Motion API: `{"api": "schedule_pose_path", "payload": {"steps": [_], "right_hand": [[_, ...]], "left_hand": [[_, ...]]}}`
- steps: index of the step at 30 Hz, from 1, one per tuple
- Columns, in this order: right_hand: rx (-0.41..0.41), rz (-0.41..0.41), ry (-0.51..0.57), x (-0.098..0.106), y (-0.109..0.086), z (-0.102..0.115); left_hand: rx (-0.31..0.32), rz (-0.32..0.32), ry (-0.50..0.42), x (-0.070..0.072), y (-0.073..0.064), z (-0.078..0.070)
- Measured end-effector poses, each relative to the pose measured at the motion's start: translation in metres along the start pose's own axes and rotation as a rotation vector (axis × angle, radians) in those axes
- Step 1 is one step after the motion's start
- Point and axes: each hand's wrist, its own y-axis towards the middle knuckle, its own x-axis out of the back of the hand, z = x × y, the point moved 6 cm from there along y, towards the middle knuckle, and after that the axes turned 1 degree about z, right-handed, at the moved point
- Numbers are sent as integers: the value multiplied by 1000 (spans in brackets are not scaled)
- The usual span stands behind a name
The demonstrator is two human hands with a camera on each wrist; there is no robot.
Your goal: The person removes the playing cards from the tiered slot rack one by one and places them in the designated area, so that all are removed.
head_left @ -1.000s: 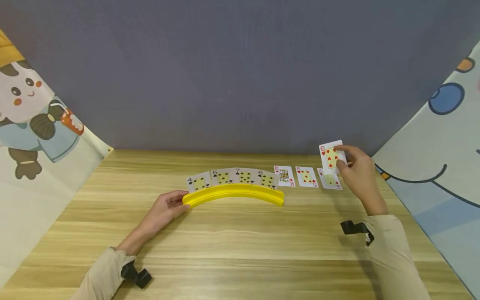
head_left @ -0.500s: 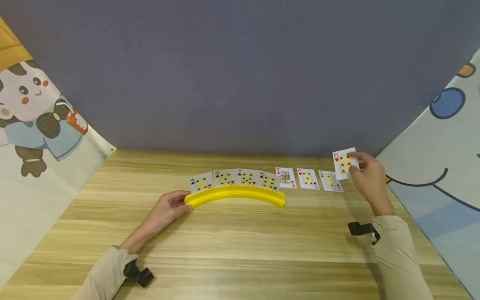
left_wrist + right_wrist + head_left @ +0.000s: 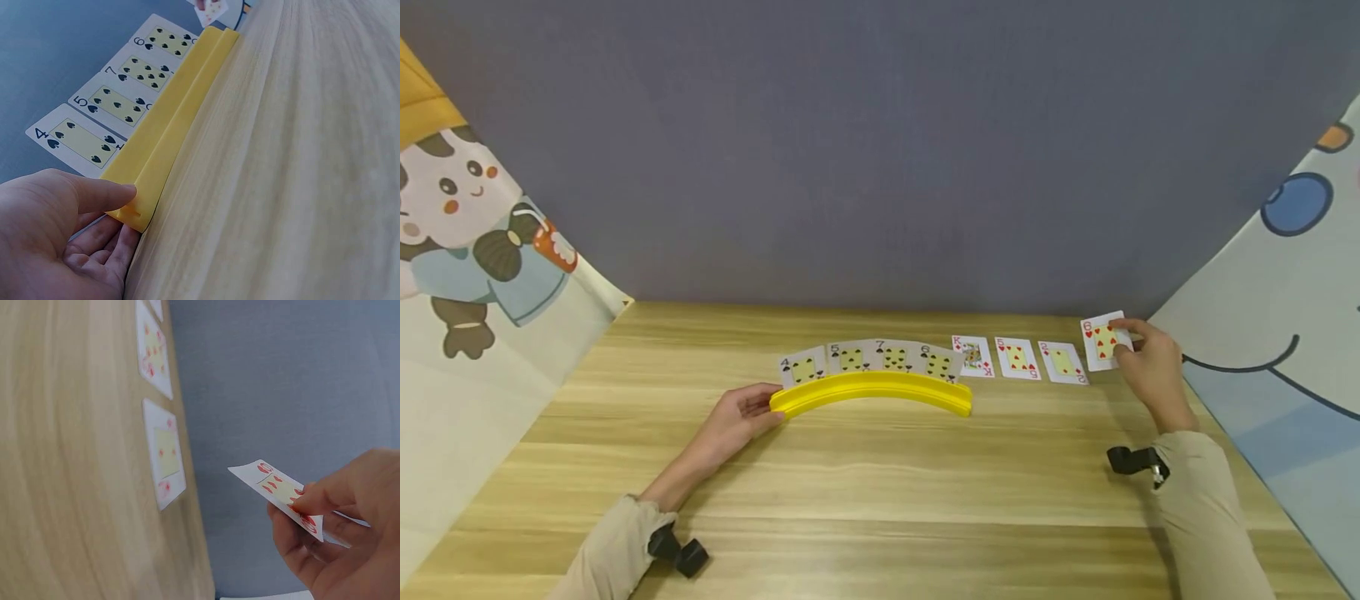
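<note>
Toward the far right of the table (image 3: pixel 880 492), we saw the six of hearts (image 3: pixel 1101 341) pinched in the right hand (image 3: pixel 1152 369), the thumb on its printed face and the other fingers (image 3: pixel 289 540) behind. A second earlier that card had hung over the two of diamonds (image 3: pixel 1063 363) and hidden part of it; since then it had travelled rightward and lower, so we could see the two whole. From the right wrist view we made out the six tilted and apart from the two, with the grey wall (image 3: pixel 281 381) behind it. We judged that it was being brought to the end of the line formed by the king of diamonds (image 3: pixel 973 357), the five of hearts (image 3: pixel 1017 358) and the two, and was not yet laid down. We noticed no such change opposite: the left hand (image 3: pixel 730 425) was clamped on the left end of the yellow card holder (image 3: pixel 871 386), where the four of spades (image 3: pixel 801 368), five of spades (image 3: pixel 850 358), seven of spades (image 3: pixel 894 358) and six of spades (image 3: pixel 938 365) stood.
</note>
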Motion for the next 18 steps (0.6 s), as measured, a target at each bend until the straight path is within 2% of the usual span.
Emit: {"api": "schedule_pose_path", "payload": {"steps": [10,18], "right_hand": [[18,32,-40,-9,-4,-21],[21,61,-21,-17,-8,-39]], "left_hand": [[-3,-6,-2,0,0,1],[-2,-7,-5,0,0,1]]}}
